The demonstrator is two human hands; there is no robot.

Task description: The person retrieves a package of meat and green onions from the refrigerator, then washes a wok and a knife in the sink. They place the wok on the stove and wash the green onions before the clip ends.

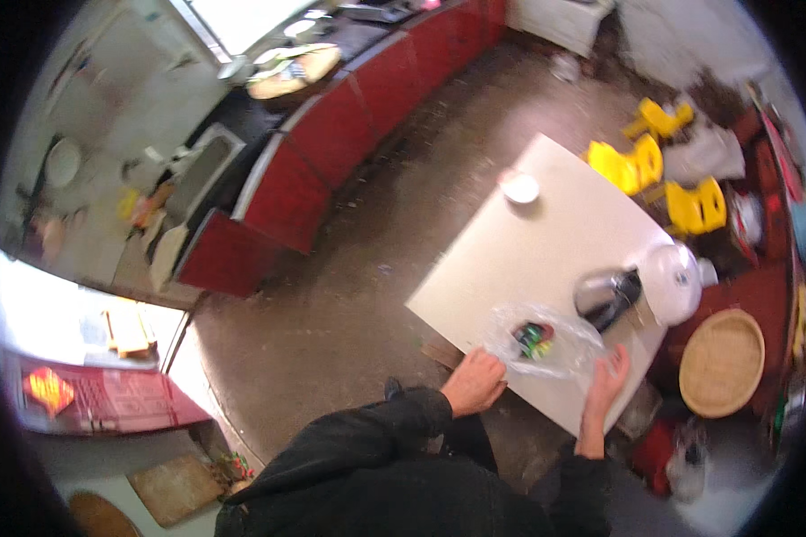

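A clear plastic bag (568, 342) lies at the near corner of a white table (537, 248). Through its opening show small green, yellow and red items (534, 339), too blurred to name. My left hand (477, 380) is closed at the table's near edge, its fingers gripping the bag's left side. At the bag's right side is my right hand (610, 379), fingers spread and partly curled; whether it pinches the plastic cannot be told. Beyond it a glass jug with a black handle (604, 299) stands beside a round, pale translucent lid or container (672, 283).
A white cup (521, 189) stands near the table's far left edge. Yellow stools (624, 164) are behind the table. A round woven tray (722, 362) is at the right. Red cabinets (289, 191) line the left, one door standing ajar. Brown floor (295, 335) separates them from the table.
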